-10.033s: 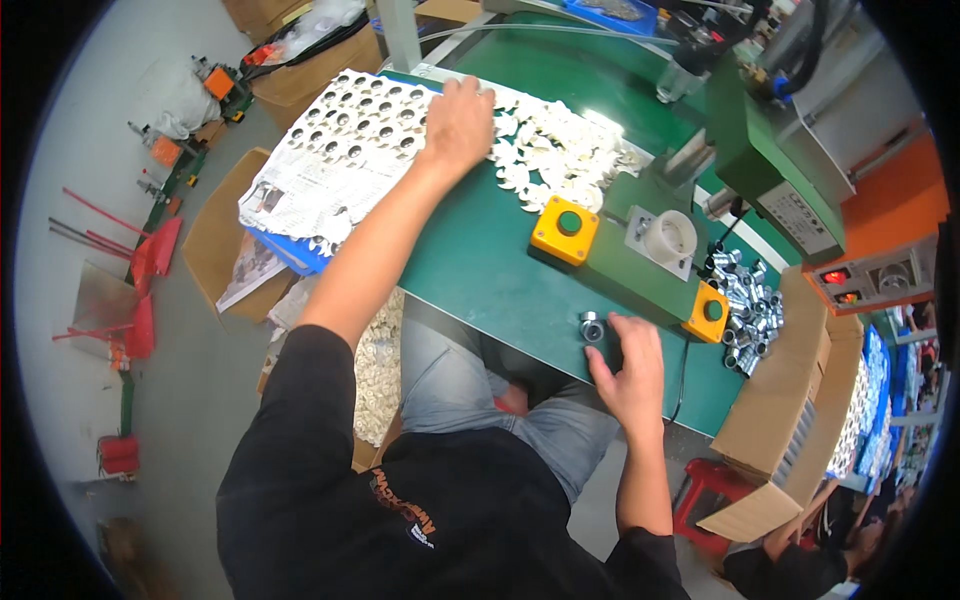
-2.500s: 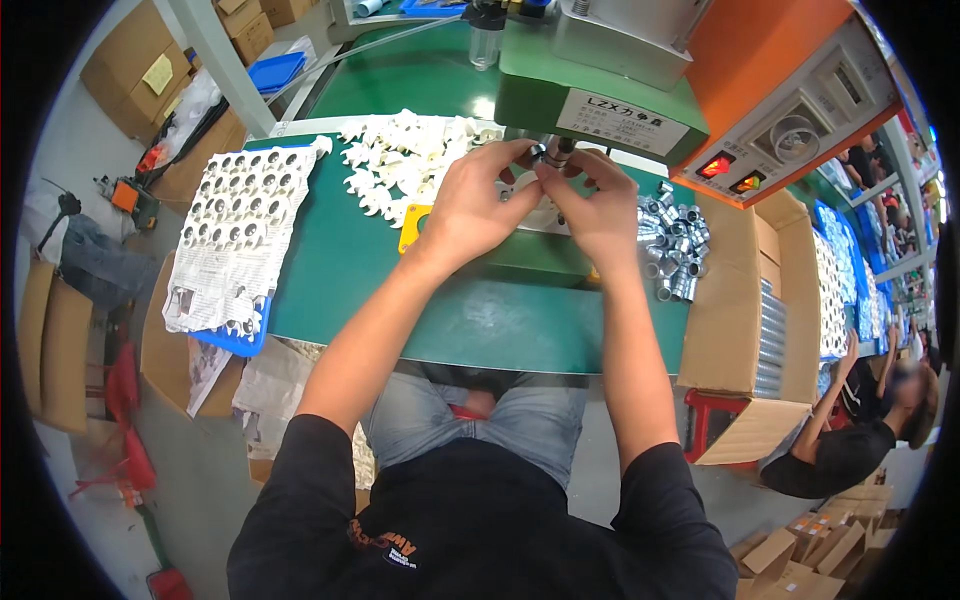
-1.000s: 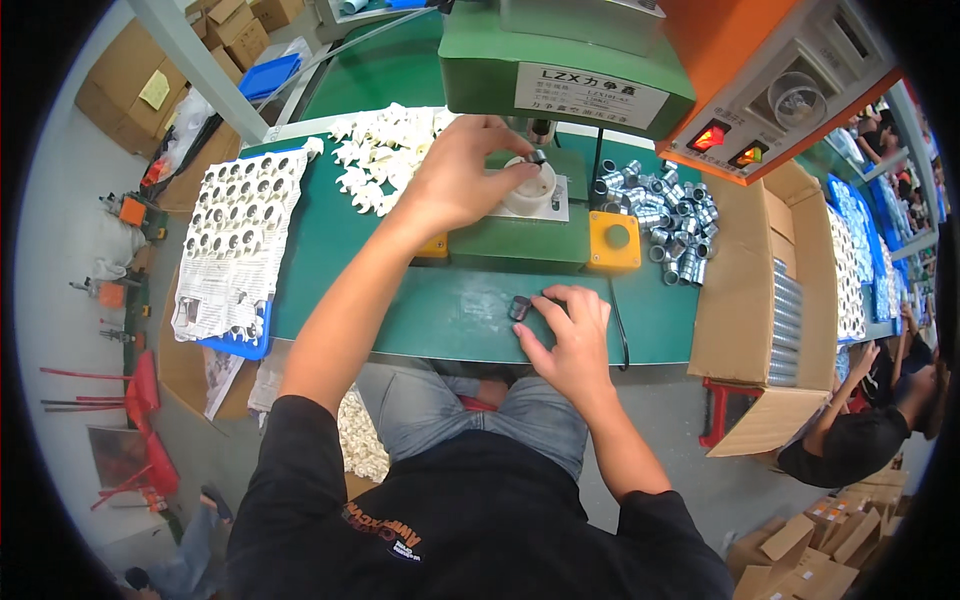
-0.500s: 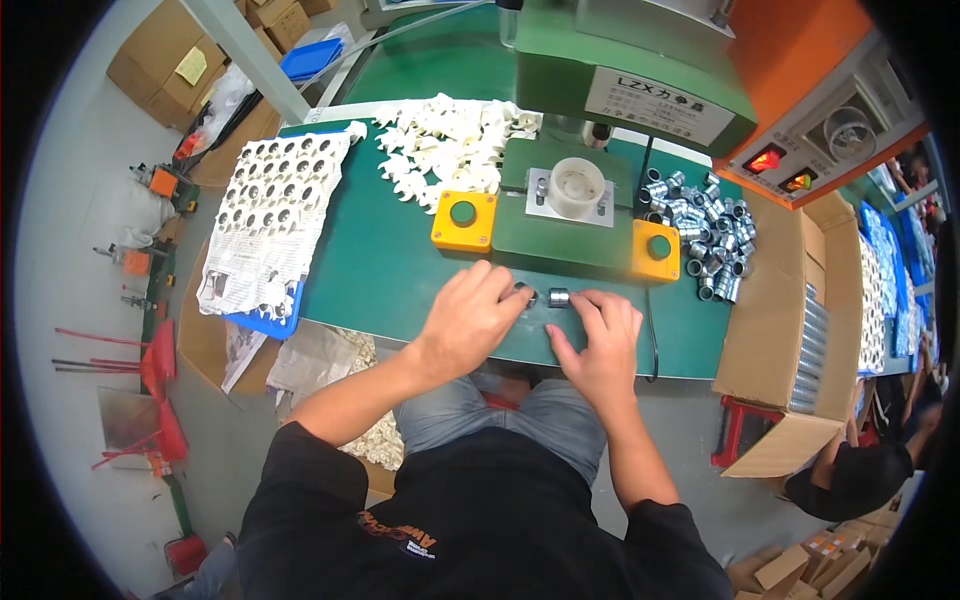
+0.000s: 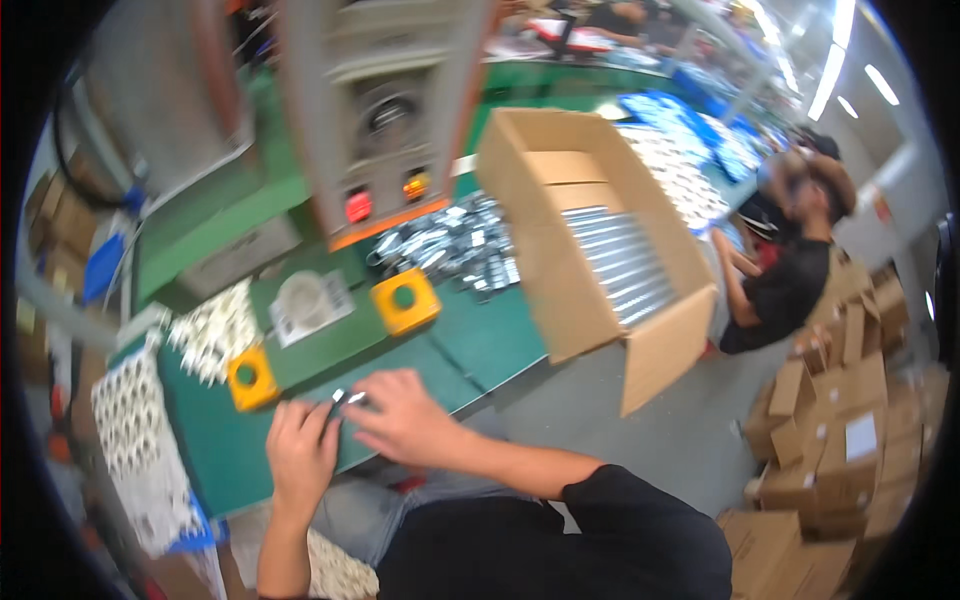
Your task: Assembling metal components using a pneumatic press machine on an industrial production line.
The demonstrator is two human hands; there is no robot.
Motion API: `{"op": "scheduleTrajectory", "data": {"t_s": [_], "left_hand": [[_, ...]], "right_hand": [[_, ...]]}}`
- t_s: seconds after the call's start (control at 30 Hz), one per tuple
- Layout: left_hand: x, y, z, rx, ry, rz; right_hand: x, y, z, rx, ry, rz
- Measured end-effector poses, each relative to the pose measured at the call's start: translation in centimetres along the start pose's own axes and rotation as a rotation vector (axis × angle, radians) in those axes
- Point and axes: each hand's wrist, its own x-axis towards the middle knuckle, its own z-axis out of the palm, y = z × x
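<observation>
Over the front edge of the green table, my two hands are close together, fingertips nearly meeting. My left hand has its fingers closed around a small shiny metal sleeve, partly hidden and blurred. Beside it, my right hand pinches a second metal sleeve between thumb and fingers. Just beyond the hands is the green press base with a whitish round holder on a metal plate. A yellow button box stands at its left, another yellow button box at its right.
Metal sleeves lie heaped beside an orange-edged control box with lit switches. White plastic parts and a filled tray are at left. A large open carton adjoins the table's right end; another person sits beyond.
My view has swung to the right, so the press and table now appear further left, and the carton and other person show fully. Both hands remain at the metal sleeves, now close together.
</observation>
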Motion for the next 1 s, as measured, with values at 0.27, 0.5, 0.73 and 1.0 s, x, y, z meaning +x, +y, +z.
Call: {"op": "scheduleTrajectory", "data": {"t_s": [0.27,0.5,0.73,1.0], "left_hand": [[5.3,-8.7,-4.8,-0.071,0.180,-0.279],[10.3,-16.5,-3.7,0.220,0.023,-0.198],[11.9,-15.5,-4.1,0.195,-0.096,-0.370],[12.2,-15.7,-3.7,0.155,-0.048,-0.203]], "right_hand": [[0.1,1.1,0.6,-0.066,0.034,-0.012],[0.2,0.7,-0.2,-0.035,0.026,0.021],[-1.3,0.9,-2.8,-0.013,0.036,0.121],[-2.8,1.2,-3.7,0.029,-0.023,0.150]]}}
